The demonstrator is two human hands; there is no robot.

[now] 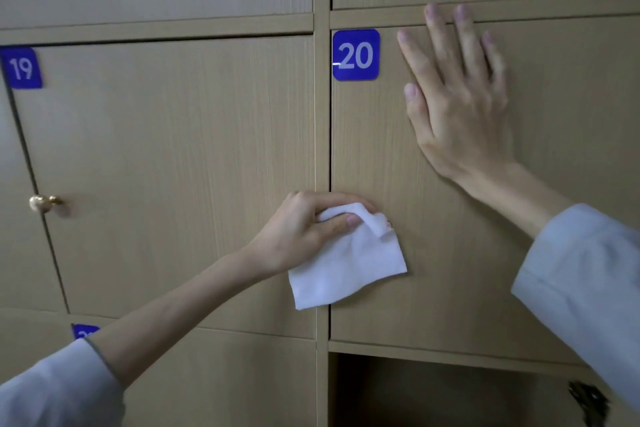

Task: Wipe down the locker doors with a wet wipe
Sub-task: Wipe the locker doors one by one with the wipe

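White wet wipe [346, 263] hangs from the left hand [304, 229], whose grip pinches its top edge against the left side of door 20 [450, 253], just right of the divider. Most of the cloth trails below and right of the fingers, lapping over the divider toward door 19 [173, 166]. The right hand [457, 104] presses flat and open high on door 20. No wet streaks show, so progress is unclear; this door seems only begun.

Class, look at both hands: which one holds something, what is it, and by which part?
The left hand grips the white wet wipe by its bunched upper edge. The right hand holds nothing, lying flat on the tan wooden locker door.
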